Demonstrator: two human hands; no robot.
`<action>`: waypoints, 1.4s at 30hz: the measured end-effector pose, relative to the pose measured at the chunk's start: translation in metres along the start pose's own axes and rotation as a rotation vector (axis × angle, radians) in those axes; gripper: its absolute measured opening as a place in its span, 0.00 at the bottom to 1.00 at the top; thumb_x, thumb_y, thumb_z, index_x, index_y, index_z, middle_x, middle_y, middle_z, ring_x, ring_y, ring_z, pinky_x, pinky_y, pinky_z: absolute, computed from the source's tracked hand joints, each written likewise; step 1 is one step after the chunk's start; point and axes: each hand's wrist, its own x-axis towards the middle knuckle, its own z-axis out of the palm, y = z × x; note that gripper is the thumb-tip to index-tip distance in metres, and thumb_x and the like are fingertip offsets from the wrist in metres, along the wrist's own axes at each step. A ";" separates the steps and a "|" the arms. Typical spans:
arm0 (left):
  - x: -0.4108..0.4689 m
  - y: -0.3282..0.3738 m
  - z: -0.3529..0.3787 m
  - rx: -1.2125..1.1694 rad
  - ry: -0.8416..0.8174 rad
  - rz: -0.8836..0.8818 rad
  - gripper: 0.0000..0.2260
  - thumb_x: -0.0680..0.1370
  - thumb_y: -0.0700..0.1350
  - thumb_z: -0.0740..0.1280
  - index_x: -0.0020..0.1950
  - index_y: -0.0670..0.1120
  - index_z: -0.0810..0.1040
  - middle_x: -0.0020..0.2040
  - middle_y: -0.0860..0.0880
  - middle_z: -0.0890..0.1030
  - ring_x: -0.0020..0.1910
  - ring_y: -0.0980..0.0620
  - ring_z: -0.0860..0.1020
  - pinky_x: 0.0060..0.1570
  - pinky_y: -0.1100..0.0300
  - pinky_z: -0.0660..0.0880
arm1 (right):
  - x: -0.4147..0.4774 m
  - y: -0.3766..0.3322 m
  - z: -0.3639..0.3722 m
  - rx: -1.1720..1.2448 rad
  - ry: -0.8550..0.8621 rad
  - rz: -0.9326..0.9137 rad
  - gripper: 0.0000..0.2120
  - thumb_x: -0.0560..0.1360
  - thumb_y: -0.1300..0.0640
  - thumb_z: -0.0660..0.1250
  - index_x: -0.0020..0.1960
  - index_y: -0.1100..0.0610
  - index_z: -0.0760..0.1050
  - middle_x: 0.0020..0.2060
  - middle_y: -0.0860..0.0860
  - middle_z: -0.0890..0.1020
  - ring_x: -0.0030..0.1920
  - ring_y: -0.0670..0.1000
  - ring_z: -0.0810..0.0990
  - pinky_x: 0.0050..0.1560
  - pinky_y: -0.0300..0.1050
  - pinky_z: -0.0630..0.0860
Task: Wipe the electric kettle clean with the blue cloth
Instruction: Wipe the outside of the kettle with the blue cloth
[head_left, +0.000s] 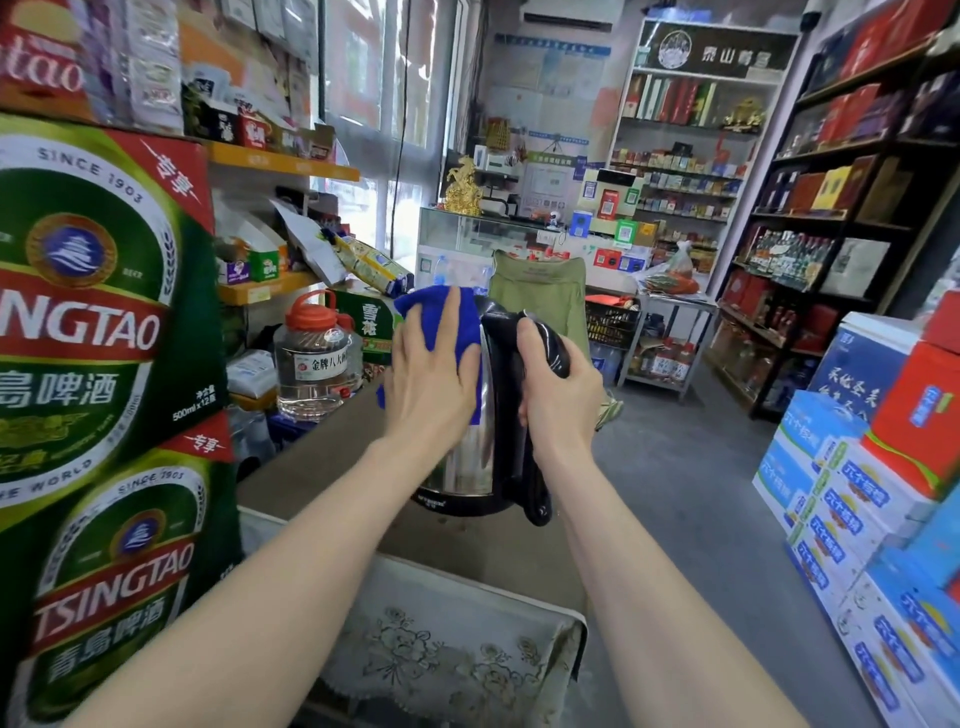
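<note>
The electric kettle (470, 462) has a shiny steel body and a black handle, and it stands upright on a brown surface (332, 457) in front of me. My right hand (558, 387) is shut around the black handle near its top. The blue cloth (441, 317) lies over the kettle's upper left side and lid. My left hand (434, 376) presses flat on the cloth, fingers spread, holding it against the steel wall. The cloth and hand hide the kettle's lid and spout.
Green beer cartons (98, 322) are stacked close on my left. A clear jug with a red cap (317, 358) stands left of the kettle. A patterned cloth (447, 654) covers the near end of the surface. Blue and red boxes (872, 499) line the right; grey floor lies between.
</note>
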 end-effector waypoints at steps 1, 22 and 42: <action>-0.004 -0.002 -0.002 -0.039 -0.004 0.011 0.27 0.83 0.55 0.50 0.79 0.57 0.41 0.80 0.42 0.49 0.78 0.38 0.52 0.73 0.37 0.58 | 0.002 -0.003 0.000 0.003 -0.002 -0.007 0.15 0.72 0.37 0.71 0.36 0.46 0.80 0.28 0.43 0.79 0.34 0.50 0.76 0.40 0.49 0.74; -0.045 0.015 0.019 0.351 0.065 0.155 0.29 0.79 0.56 0.58 0.79 0.60 0.51 0.80 0.42 0.52 0.75 0.29 0.55 0.63 0.29 0.65 | 0.021 -0.011 -0.001 0.233 0.064 0.191 0.19 0.76 0.42 0.72 0.36 0.55 0.74 0.22 0.51 0.70 0.21 0.50 0.65 0.23 0.40 0.64; -0.029 0.023 0.004 0.538 0.037 0.529 0.24 0.80 0.55 0.57 0.76 0.60 0.60 0.80 0.51 0.57 0.76 0.32 0.56 0.65 0.27 0.58 | 0.045 -0.005 -0.029 0.475 0.002 0.361 0.19 0.76 0.41 0.71 0.54 0.57 0.78 0.22 0.49 0.67 0.22 0.48 0.65 0.22 0.41 0.64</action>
